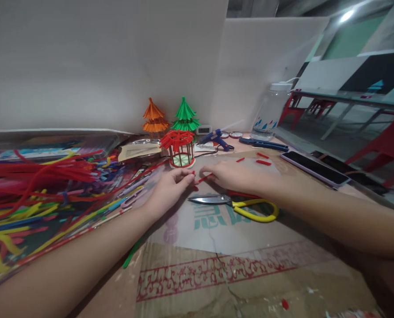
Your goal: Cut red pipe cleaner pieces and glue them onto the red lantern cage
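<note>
Your left hand pinches closed on a red piece; your right hand, on a red strip; careless lowering could nudge the nearby scissors.

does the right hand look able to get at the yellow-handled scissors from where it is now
Likely yes: the yellow-handled scissors lie close by, on the person's side of the right hand, their big handle loop uncovered. The red strip at its fingertips might need setting down first.
</note>
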Demonstrator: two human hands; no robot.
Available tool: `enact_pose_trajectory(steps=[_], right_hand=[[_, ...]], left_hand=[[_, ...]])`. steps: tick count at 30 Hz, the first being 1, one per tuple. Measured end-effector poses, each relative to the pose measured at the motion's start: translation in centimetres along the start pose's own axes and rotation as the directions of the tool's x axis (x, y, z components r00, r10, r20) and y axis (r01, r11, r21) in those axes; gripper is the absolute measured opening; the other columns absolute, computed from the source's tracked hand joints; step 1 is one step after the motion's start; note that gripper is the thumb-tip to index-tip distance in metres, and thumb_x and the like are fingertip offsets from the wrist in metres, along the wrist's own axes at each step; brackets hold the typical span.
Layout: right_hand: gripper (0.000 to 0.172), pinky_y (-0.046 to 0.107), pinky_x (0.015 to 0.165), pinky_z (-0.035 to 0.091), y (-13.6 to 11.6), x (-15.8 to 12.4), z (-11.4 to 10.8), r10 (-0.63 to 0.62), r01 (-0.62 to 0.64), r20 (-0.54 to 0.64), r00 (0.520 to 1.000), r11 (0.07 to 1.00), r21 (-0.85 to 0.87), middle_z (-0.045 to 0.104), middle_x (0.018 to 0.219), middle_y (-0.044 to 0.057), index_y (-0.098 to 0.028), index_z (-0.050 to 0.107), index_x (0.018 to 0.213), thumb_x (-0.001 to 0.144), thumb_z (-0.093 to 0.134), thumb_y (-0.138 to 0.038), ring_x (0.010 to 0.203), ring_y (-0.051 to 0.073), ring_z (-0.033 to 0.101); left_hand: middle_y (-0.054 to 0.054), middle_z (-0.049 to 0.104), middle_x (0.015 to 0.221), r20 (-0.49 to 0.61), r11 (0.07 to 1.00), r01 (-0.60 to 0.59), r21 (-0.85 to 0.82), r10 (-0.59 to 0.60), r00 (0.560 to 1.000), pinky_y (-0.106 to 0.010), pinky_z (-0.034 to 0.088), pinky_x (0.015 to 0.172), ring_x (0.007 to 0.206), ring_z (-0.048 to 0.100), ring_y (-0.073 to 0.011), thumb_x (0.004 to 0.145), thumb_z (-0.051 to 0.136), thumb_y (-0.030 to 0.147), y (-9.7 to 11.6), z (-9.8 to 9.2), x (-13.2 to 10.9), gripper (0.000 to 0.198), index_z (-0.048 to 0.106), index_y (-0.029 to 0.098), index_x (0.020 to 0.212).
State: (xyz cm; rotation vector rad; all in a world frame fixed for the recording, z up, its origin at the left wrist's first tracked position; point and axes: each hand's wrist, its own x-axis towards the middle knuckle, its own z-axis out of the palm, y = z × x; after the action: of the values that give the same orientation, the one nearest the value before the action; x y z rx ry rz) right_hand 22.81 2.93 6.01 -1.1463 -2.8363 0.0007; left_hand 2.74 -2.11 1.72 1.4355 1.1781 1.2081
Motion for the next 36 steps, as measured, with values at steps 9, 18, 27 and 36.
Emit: enact_pose_trajectory(steps=[9, 18, 27, 36], right_hand=[[0.026, 0.031, 0.053, 0.018, -2.0, -1.4, -0.1, 0.001, -0.044, -0.161, 0.987, 0.963, -0.265, 0.072, 0.073, 0.01, -0.015, 0.067, 0.109, 0.097, 0.046, -0.025, 0.058, 0.019, 0.055], [0.027, 0.027, 0.058, 0.031, -1.5, -1.7, 1.3, -0.129, 0.085, -0.434, 0.892, 0.989, -0.12, 0.074, 0.08, 0.008, -0.018, 0.068, 0.103, 0.101, 0.043, -0.028, 0.067, 0.017, 0.062], [0.016, 0.032, 0.071, 0.048, -1.7, -1.6, 1.5, -0.015, 0.156, -0.473, 0.881, 0.953, 0.261, 0.073, 0.092, 0.008, -0.02, 0.059, 0.107, 0.095, 0.052, -0.027, 0.083, 0.021, 0.068], [0.018, 0.029, 0.062, 0.055, -2.5, -0.8, 2.8, 0.294, 0.015, -0.179, 0.939, 0.484, 0.875, 0.07, 0.09, 0.004, -0.019, 0.058, 0.103, 0.089, 0.058, -0.03, 0.07, 0.017, 0.069]], left_hand=[[-0.004, 0.075, 0.085, -0.04, 0.986, -0.104, 0.129, 0.11, 0.993, -0.03, 0.055, 0.076, 0.079, 0.07, -0.0184, 0.084, 0.066, 0.038, -0.1, -0.2, 0.1, 0.022, 0.068, 0.016, 0.086], [-0.007, 0.077, 0.084, 0.133, 0.994, -0.069, 0.089, 0.057, 0.989, -0.03, 0.056, 0.074, 0.076, 0.07, -0.0192, 0.083, 0.069, 0.04, 0.2, -0.2, -0.2, 0.028, 0.074, 0.014, 0.089], [-0.006, 0.078, 0.087, 0.182, 0.987, -0.108, 0.121, 0.085, 0.98, -0.028, 0.054, 0.076, 0.079, 0.07, -0.0193, 0.082, 0.067, 0.038, -0.3, -0.2, 0.0, 0.025, 0.075, 0.015, 0.087], [-0.007, 0.077, 0.083, 0.164, 0.986, -0.099, 0.132, 0.076, 0.983, -0.028, 0.052, 0.075, 0.077, 0.069, -0.019, 0.081, 0.067, 0.039, 0.3, 0.0, -0.1, 0.026, 0.074, 0.014, 0.082]])
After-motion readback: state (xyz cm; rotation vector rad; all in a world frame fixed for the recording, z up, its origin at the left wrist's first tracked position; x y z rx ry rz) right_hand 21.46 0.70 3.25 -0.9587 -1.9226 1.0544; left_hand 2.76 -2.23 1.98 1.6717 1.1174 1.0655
